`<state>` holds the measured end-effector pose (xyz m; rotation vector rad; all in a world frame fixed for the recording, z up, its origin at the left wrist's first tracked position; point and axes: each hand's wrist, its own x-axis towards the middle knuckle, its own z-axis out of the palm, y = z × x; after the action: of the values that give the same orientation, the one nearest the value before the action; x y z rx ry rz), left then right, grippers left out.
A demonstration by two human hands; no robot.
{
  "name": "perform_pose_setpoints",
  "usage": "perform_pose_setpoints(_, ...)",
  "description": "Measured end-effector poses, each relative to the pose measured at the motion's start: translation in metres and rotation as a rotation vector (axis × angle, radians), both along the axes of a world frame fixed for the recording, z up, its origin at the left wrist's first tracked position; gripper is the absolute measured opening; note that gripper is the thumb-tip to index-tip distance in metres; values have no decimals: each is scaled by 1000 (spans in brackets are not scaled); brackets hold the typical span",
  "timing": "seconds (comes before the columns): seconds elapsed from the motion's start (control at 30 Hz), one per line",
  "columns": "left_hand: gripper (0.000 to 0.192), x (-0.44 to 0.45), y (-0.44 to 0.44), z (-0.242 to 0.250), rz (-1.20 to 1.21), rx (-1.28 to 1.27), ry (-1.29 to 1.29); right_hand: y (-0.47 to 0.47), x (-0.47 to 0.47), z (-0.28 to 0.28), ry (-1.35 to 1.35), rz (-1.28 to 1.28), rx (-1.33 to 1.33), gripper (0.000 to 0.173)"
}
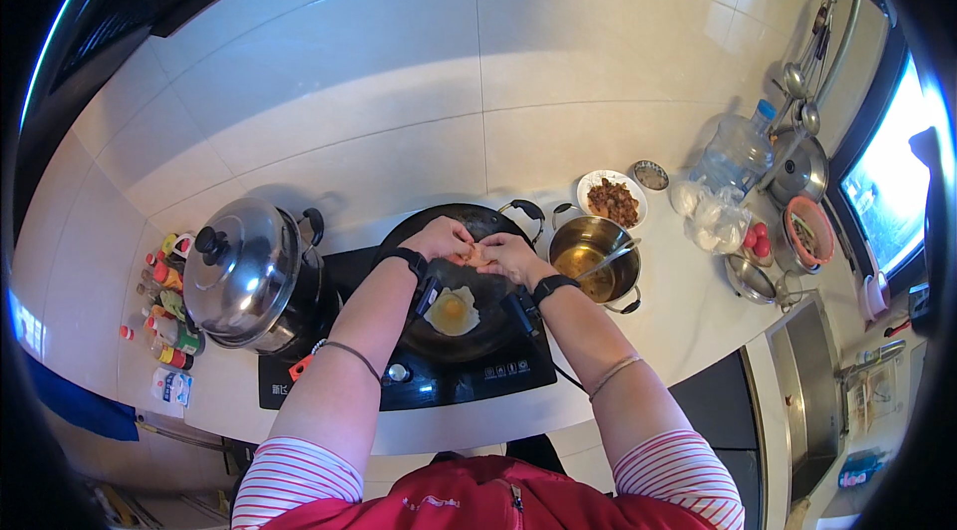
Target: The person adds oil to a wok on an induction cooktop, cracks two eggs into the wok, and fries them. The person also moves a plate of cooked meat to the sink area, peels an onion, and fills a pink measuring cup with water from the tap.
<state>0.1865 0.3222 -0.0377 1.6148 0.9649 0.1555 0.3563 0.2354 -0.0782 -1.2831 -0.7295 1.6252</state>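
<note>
Over the far half of a dark wok (493,320), my left hand (441,238) and my right hand (511,259) meet at the fingertips. Between them they pinch a light-brown egg (472,256); the fingers cover much of it, so how far its shell is split cannot be seen. Below, one cracked egg (451,311) lies in the wok, yellow yolk ringed by spread white. The wok rests on a black induction cooker (478,385) with a silver knob. Both wrists wear black straps carrying small devices.
Left of the wok stands a large lidded steel pot (243,268), with several seasoning bottles (168,298) beyond it. On the right are a steel pot (594,253) holding yellowish liquid and a utensil, a plate of chopped brown food (613,201), a water jug (736,148) and a sink (804,380).
</note>
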Motion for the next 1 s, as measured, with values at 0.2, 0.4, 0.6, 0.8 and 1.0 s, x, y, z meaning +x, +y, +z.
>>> perform_pose_setpoints(0.2,22,1,5,-1,-70,20,9,5,3,-10,-12,-37,1,26)
perform_pose_setpoints(0.4,27,6,8,0,-205,388,230,11,-4,-18,-238,-99,38,23)
perform_pose_setpoints(0.6,22,9,4,-13,-228,792,247,15,-10,-23,-389,-141,89,24)
perform_pose_setpoints(0.8,17,11,5,-28,-195,779,257,12,-11,-22,-540,-145,106,23)
perform_pose_setpoints(1.0,17,12,5,-38,-187,827,269,14,-10,-31,-697,-130,165,22)
